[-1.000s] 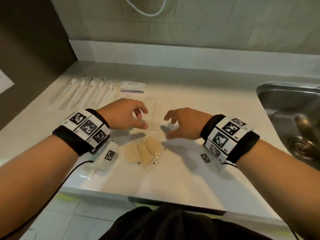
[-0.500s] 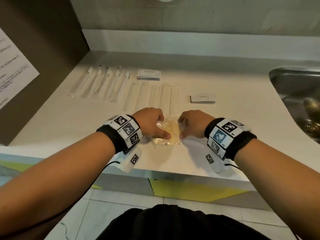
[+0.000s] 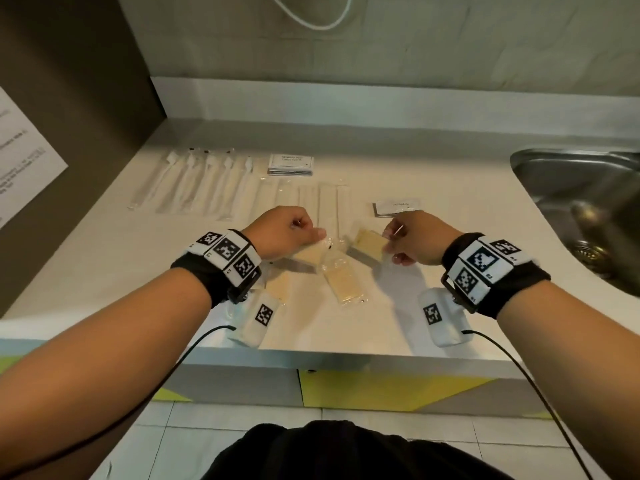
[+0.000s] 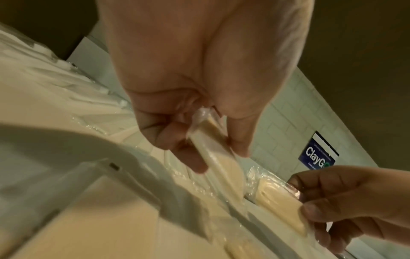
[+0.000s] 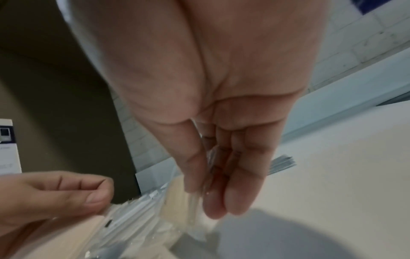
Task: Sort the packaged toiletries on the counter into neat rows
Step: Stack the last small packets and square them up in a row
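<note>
Several tan soap-like bars in clear wrappers lie at the counter's front middle. My left hand (image 3: 311,239) pinches one wrapped bar (image 3: 309,255) by its end, lifted slightly; the left wrist view shows the bar (image 4: 214,154) between thumb and fingers. My right hand (image 3: 389,244) pinches a second wrapped bar (image 3: 369,243) by its wrapper edge (image 5: 197,201), held just above the counter. A third bar (image 3: 343,283) lies loose between my hands. A fourth bar (image 3: 279,288) lies partly hidden under my left wrist.
At the back left, wrapped toothbrushes (image 3: 194,183) lie in a row, with long clear packets (image 3: 304,202) beside them. Two sachet stacks (image 3: 290,165) (image 3: 398,207) sit behind my hands. A steel sink (image 3: 585,209) opens at the right. The counter edge (image 3: 329,353) is close.
Both hands were together on the pile of wrapped bars; now they have drawn apart, each lifting one bar, leaving two on the counter.
</note>
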`<state>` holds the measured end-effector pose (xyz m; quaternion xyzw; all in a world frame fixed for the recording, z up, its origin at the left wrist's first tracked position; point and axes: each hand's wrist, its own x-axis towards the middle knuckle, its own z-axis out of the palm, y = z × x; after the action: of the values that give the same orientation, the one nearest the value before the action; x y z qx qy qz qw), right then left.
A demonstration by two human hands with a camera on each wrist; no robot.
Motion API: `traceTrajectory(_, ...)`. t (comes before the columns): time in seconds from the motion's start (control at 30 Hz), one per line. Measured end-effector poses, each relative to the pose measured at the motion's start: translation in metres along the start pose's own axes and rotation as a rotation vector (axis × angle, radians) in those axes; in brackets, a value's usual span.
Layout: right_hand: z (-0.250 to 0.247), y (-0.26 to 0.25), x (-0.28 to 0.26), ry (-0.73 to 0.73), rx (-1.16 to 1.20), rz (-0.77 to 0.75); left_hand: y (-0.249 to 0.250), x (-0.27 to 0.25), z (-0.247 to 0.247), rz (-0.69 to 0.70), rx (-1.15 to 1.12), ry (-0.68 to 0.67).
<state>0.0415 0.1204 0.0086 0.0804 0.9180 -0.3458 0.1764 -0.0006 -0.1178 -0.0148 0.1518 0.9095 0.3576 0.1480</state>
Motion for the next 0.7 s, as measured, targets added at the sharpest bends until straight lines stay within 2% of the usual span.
traceTrajectory(0.13, -0.002, -0.009, -0.005, 0.039, 0.125, -0.048, 0.004, -0.003, -0.009, -0.029, -0.125, 0.022)
traceTrajectory(0.27, 0.006, -0.021, -0.012, -0.036, 0.121, -0.081, 0.005, -0.007, -0.013, -0.056, -0.176, 0.02)
traceTrajectory(0.37, 0.02, -0.026, -0.017, -0.09, 0.107, -0.036, -0.001, -0.01, -0.017, -0.054, -0.148, 0.019)
traceTrajectory(0.5, 0.047, -0.027, -0.024, -0.122, -0.003, 0.045, -0.015, -0.017, -0.026, -0.037, -0.07, 0.034)
traceTrajectory(0.7, 0.068, -0.031, -0.029, 0.017, -0.29, 0.044, -0.027, -0.034, -0.043, -0.042, -0.06, 0.008)
